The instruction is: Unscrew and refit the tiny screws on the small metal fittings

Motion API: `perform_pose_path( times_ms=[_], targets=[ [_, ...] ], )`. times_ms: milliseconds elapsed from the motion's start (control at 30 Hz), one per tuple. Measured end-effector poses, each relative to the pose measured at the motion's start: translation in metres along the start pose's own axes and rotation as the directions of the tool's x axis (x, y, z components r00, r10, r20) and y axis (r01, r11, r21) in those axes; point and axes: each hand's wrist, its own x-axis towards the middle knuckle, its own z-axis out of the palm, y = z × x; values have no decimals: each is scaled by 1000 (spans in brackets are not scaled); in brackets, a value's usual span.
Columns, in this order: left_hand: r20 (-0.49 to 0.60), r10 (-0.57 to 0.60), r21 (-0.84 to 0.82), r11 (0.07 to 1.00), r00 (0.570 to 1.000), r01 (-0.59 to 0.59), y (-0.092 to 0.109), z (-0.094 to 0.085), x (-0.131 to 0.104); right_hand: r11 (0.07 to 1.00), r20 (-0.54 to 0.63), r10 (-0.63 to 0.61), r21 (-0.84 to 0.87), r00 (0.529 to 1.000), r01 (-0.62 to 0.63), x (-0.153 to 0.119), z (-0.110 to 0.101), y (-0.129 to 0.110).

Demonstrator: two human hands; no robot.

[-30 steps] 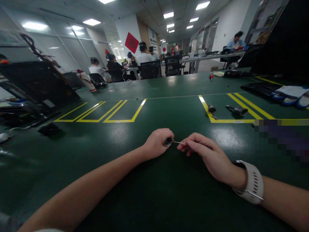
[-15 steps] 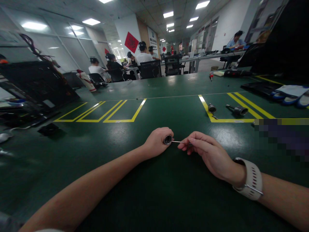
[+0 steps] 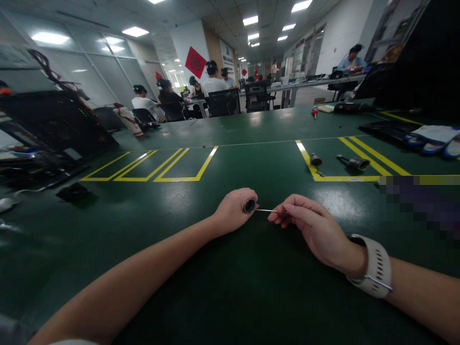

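My left hand point(image 3: 235, 209) is closed around a round, hollow metal part point(image 3: 249, 206), its dark open end turned toward me. Between the thumb and fingers of my right hand point(image 3: 309, 220) is a thin metal rod point(image 3: 266, 210). The rod's far tip reaches the side of the metal part by my left fingers; whether it enters a hole there cannot be seen. Ahead on the right lie a short metal cup-shaped part point(image 3: 315, 160), a longer one with a stem point(image 3: 355, 164), and small metal pieces point(image 3: 320, 173).
Yellow tape point(image 3: 176, 180) marks boxes on the green table point(image 3: 251, 165). Gloves point(image 3: 433, 139) and a black tray-like object point(image 3: 384, 130) lie at the right. A small black object point(image 3: 73, 192) sits at the left. Several people work at desks beyond.
My right hand has shifted slightly to the right, with more of the rod showing. The metal part in my left hand has turned or tilted a little.
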Motion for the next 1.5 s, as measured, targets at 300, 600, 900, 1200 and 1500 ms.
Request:
perform_pose_path(
  times_ms=[300,600,900,1200,1500],
  targets=[
    [0,-26,44,999,1000,26,1,0,0,999,-7,-13,-38,1000,12,-1,-1,0],
    [9,-38,82,996,999,38,0,1,-2,997,-41,-37,-71,998,34,-1,1,-1],
    [-39,-123,89,988,992,126,0,0,-1,996,-106,-58,-77,993,50,-1,2,-2],
    [-57,-162,53,985,985,165,2,-1,-2,969,-211,-63,-247,976,9,2,1,-2],
    [-134,-115,6,993,984,117,2,-1,0,890,-130,-36,-455,991,-27,1,3,-6]
  ],
)
